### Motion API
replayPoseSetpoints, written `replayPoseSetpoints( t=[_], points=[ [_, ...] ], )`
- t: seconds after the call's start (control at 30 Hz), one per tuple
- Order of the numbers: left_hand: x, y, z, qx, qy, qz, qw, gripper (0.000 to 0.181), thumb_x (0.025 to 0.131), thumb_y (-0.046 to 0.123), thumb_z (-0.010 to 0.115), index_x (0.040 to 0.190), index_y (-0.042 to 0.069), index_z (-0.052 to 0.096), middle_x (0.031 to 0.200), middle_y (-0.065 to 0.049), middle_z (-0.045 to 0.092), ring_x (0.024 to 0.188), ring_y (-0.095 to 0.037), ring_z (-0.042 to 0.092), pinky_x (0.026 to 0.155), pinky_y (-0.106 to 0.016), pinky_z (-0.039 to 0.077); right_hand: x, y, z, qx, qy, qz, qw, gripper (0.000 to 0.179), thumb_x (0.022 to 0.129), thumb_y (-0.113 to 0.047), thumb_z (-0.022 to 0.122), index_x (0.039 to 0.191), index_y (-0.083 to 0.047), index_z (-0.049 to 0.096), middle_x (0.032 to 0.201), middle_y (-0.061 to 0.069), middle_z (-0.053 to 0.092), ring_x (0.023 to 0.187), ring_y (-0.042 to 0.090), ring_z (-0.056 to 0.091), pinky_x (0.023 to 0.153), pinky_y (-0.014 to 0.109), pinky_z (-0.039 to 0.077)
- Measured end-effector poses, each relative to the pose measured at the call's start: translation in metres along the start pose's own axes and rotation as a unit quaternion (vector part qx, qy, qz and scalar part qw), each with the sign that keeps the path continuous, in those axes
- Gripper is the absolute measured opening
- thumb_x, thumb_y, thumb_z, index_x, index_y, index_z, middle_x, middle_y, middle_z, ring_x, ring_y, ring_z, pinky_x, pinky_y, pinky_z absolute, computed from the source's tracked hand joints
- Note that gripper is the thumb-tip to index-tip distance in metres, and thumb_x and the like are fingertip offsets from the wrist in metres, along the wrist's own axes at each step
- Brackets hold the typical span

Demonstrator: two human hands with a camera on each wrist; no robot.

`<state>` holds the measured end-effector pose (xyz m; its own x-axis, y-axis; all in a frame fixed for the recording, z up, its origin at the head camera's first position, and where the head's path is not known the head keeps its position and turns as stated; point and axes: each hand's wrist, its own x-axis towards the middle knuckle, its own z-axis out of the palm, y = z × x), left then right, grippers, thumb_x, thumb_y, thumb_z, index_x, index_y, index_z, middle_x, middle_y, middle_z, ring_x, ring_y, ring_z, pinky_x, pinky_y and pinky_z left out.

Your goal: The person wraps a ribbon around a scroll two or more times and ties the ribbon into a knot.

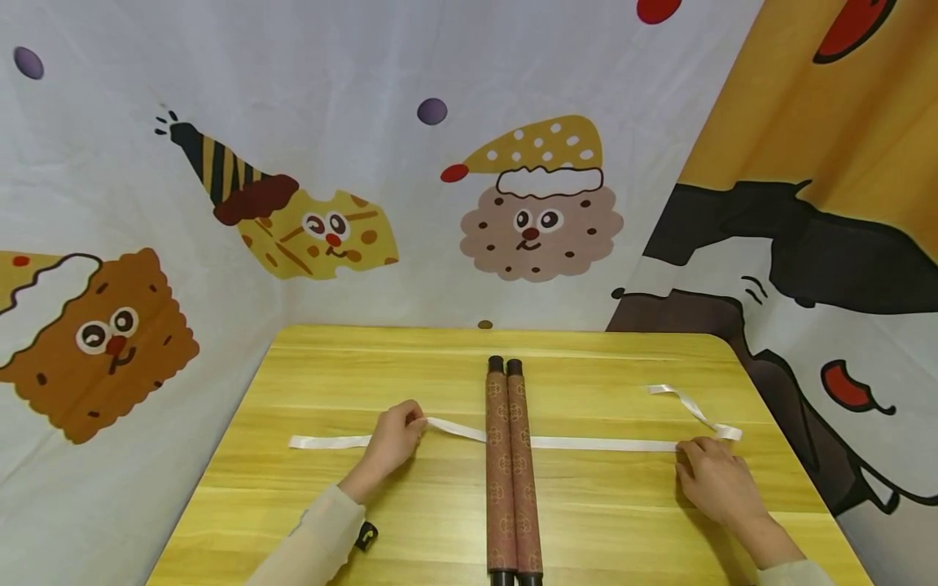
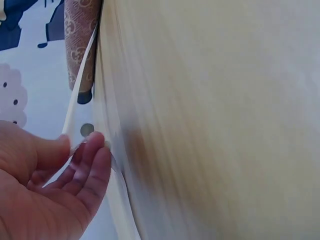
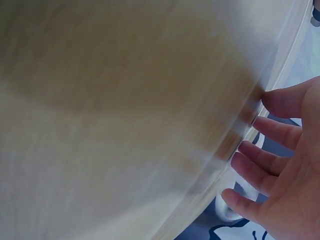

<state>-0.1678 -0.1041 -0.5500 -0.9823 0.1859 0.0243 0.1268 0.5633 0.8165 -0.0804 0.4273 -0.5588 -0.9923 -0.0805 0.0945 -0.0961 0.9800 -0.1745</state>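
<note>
Two scrolls, a left one [image 1: 498,480] and a right one [image 1: 523,464], lie side by side on the table, wrapped in brown patterned cloth with black end knobs. A white ribbon [image 1: 601,443] runs crosswise beneath them. Left of the scrolls, my left hand [image 1: 396,439] pinches the ribbon between thumb and fingers, raising that stretch in a slant; its loose end lies flat farther left. On the other side my right hand [image 1: 721,480] rests its fingertips at the ribbon, fingers slightly bent and spread in the right wrist view. Beyond it the ribbon's tail curls away.
The wooden table [image 1: 352,366] has rounded far corners. A small black object [image 1: 366,535] lies by the left sleeve. Cartoon-printed curtains [image 1: 352,98] hang behind the table and along both sides.
</note>
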Motion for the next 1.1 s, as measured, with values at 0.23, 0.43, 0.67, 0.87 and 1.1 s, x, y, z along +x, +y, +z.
replayPoseSetpoints(
  t=[0.23, 0.43, 0.67, 0.87, 1.1],
  points=[
    [-0.003, -0.007, -0.013, -0.066, 0.056, -0.023, 0.9960, 0.018, 0.101, -0.008, 0.061, 0.088, 0.002, 0.055, 0.077, -0.010, 0.058, 0.072, -0.026, 0.071, 0.060, -0.026, 0.058, 0.000, -0.001, -0.001, 0.003, -0.008, 0.005, 1.0000, 0.033, 0.090, -0.012, 0.075, 0.118, 0.004, 0.070, 0.115, 0.027, 0.066, 0.108, 0.051, 0.061, 0.081, 0.070, 0.046],
    [-0.007, -0.014, -0.024, -0.113, 0.088, -0.053, 0.9882, 0.014, 0.103, -0.008, 0.057, 0.092, -0.001, 0.053, 0.082, -0.014, 0.058, 0.074, -0.027, 0.071, 0.067, -0.031, 0.061, 0.000, -0.001, -0.002, 0.002, -0.004, 0.005, 1.0000, 0.034, 0.090, -0.013, 0.075, 0.118, 0.005, 0.069, 0.114, 0.027, 0.065, 0.106, 0.051, 0.061, 0.081, 0.070, 0.046],
    [-0.007, -0.022, -0.033, -0.085, 0.128, -0.073, 0.9854, 0.012, 0.102, -0.004, 0.060, 0.092, 0.001, 0.056, 0.083, -0.011, 0.058, 0.077, -0.022, 0.060, 0.065, -0.027, 0.050, 0.000, 0.000, -0.002, -0.004, -0.006, 0.002, 1.0000, 0.039, 0.091, -0.014, 0.075, 0.123, 0.007, 0.068, 0.115, 0.027, 0.064, 0.105, 0.051, 0.060, 0.081, 0.070, 0.046],
    [-0.011, -0.029, -0.041, -0.038, 0.139, -0.080, 0.9863, 0.011, 0.102, -0.002, 0.062, 0.091, 0.001, 0.061, 0.083, -0.009, 0.057, 0.074, -0.020, 0.051, 0.063, -0.029, 0.043, 0.000, 0.001, -0.001, -0.008, -0.015, 0.006, 0.9998, 0.040, 0.092, -0.016, 0.075, 0.124, 0.007, 0.068, 0.115, 0.026, 0.065, 0.106, 0.050, 0.060, 0.081, 0.069, 0.047],
    [-0.013, -0.037, -0.048, -0.028, 0.179, -0.102, 0.9782, 0.011, 0.098, -0.001, 0.066, 0.087, 0.000, 0.063, 0.074, -0.007, 0.054, 0.066, -0.018, 0.049, 0.056, -0.026, 0.040, -0.001, 0.002, -0.001, -0.011, -0.020, 0.015, 0.9996, 0.041, 0.093, -0.017, 0.075, 0.125, 0.007, 0.068, 0.117, 0.027, 0.064, 0.108, 0.052, 0.059, 0.082, 0.070, 0.046]
  ],
)
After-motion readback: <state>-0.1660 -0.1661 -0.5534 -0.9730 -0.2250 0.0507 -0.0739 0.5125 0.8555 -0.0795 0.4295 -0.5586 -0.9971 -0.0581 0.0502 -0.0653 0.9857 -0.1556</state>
